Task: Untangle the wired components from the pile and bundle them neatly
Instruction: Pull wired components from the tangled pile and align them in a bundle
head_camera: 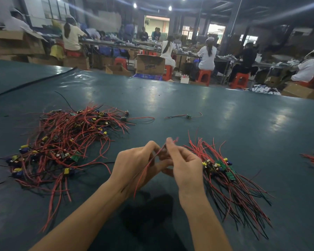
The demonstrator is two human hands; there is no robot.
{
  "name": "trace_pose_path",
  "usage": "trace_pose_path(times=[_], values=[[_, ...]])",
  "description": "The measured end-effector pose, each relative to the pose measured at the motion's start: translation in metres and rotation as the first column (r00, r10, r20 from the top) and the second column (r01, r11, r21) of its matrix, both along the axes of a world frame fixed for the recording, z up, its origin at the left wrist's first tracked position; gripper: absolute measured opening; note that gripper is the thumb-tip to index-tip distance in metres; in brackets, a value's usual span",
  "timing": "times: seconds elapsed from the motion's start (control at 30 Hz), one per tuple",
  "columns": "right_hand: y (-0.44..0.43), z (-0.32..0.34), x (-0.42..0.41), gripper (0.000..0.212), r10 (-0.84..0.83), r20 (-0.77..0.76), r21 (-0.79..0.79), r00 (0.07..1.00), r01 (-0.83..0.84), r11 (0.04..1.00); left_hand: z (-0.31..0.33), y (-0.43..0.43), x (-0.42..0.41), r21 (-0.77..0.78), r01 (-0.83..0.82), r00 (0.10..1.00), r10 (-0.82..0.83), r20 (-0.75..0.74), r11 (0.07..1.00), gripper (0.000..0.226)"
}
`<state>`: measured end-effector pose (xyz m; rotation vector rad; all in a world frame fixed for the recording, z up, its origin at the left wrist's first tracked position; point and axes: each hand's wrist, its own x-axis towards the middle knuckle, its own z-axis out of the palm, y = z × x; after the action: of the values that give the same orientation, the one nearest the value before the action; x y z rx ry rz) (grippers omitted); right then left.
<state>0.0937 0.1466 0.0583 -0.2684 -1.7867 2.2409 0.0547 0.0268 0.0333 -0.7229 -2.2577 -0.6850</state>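
Centrally, pinching one light, limp wire (140,181) between left hand (130,164) and right hand (186,169); probably best gripped near its stiffer component end.

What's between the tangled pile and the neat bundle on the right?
Head view: the left hand and right hand, pinching a red wire over the green mat.
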Motion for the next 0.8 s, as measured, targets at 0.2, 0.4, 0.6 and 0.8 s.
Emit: trace_pose_path(times=[0.2,0.4,0.6,0.8], values=[[0.044,0.025,0.001,0.007,-0.197,-0.12,-0.372,0.973,0.14,0.918,-0.01,-0.01,-0.013,-0.005,-0.155,0.975,0.154,0.159,0.988,0.03],[0.07,0.019,0.0,0.005,-0.495,-0.254,0.405,0.831,0.556,0.725,-0.019,-0.034,-0.036,-0.13,-0.317,0.918,0.338,0.208,0.939,0.02],[0.076,0.005,0.006,0.018,-0.563,-0.005,0.861,0.826,0.29,0.418,-0.03,-0.048,-0.047,-0.349,-0.453,0.766,0.559,0.317,0.82,0.045],[0.075,-0.011,0.006,0.037,-0.555,0.163,0.95,0.816,0.023,0.313,-0.035,-0.052,-0.057,-0.504,-0.436,0.597,0.658,0.459,0.746,0.063]])
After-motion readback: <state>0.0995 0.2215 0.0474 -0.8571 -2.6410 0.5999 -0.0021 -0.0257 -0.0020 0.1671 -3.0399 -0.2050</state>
